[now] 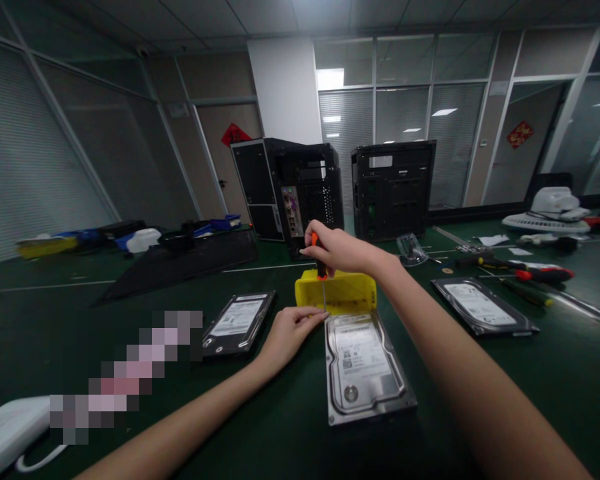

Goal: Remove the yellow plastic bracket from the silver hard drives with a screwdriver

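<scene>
A silver hard drive (363, 363) lies flat on the green table in front of me. My right hand (337, 250) grips an orange-handled screwdriver (321, 270) upright, its thin shaft pointing down at the drive's far left corner. My left hand (293, 330) rests at that same corner, fingertips pinched around the tip of the shaft. Just behind the drive stands a small yellow bin (337, 292).
Two more hard drives lie on the table, one at the left (240, 323) and one at the right (483, 307). Two black computer cases (290, 190) (394, 190) stand at the back. A black panel (185, 263) lies left; screwdrivers (530, 272) lie right.
</scene>
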A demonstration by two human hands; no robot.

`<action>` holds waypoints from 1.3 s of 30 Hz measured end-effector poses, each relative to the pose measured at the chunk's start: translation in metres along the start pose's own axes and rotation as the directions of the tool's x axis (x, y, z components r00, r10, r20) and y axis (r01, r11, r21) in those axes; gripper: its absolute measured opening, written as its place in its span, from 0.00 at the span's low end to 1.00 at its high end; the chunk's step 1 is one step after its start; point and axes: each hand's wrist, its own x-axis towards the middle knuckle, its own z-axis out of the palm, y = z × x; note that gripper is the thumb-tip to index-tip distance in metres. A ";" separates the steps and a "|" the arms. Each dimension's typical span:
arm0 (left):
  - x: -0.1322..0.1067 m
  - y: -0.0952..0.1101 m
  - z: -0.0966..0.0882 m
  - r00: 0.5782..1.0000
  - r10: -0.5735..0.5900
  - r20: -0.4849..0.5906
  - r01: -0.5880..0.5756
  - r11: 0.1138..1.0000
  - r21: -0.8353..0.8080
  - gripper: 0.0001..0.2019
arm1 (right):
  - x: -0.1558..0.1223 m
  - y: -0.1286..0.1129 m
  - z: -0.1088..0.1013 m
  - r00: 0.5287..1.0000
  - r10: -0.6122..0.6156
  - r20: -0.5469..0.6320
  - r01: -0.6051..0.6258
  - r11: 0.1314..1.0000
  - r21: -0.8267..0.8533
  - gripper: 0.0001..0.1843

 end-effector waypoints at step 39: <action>0.004 0.001 0.003 1.000 0.014 0.011 -0.014 1.000 0.007 0.16 | -0.001 -0.007 0.003 0.998 -0.051 -0.028 0.048 0.994 -0.097 0.11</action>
